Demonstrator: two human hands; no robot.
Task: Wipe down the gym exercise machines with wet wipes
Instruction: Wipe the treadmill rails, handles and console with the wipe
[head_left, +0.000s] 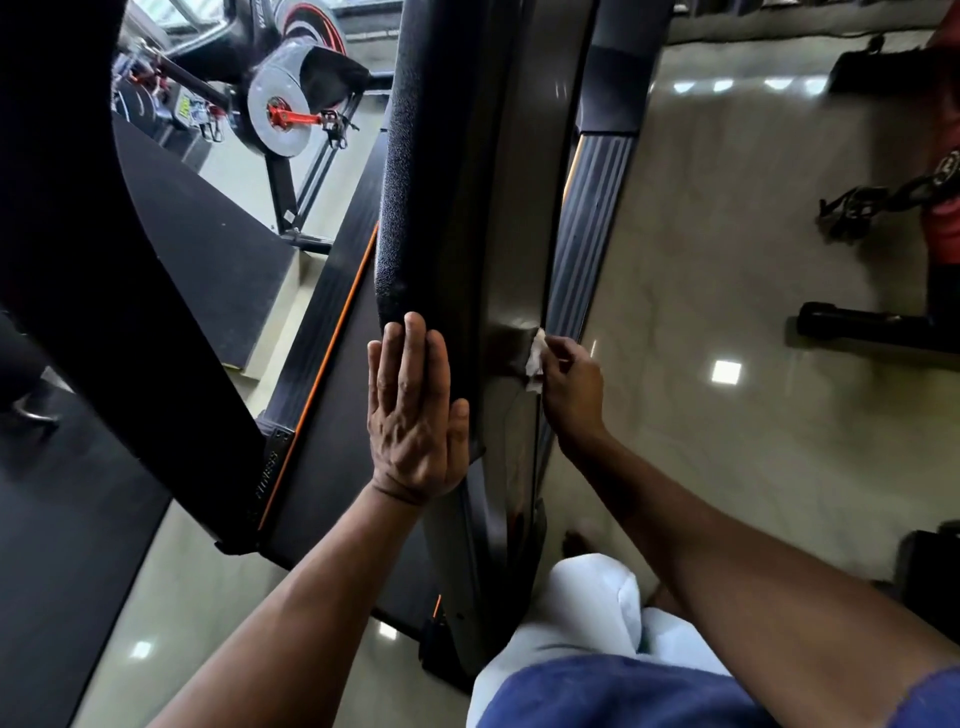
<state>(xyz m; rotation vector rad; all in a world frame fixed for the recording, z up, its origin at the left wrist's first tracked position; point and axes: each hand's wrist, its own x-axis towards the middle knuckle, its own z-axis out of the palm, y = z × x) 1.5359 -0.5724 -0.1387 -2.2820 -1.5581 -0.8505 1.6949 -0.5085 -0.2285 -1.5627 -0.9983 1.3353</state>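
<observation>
White and limp, a wet wipe (535, 358) is bunched in a person's right hand (571, 387) and pressed to the outer edge of a treadmill's dark upright (498, 249), the fingers curled tight around it. Just inside the upright, the left hand (415, 415) lies flat with fingers straight and together, holding nothing — it appears to brace the frame, its fingertips reaching the lower end of the foam-covered handrail (410, 171).

The wipe looks soft, thin and nearly weightless; by the look of it, it would fold or tear sooner than resist, so a bunched grip with the pads behind it seems the right hold. A darker patch on the upright beside the wipe may be moisture. The upright itself reads as rigid, smooth and glossy — likely slick when damp — while the handrail's pebbled foam would probably drag at the wipe.

Beyond the upright on the right-hand side runs the ribbed side rail (592, 223) over a pale polished floor (727, 249). To the upright's left lies the black running belt (208, 223) with an orange trim line, and farther off an exercise bike (291, 104) with a grey flywheel and red crank.
</observation>
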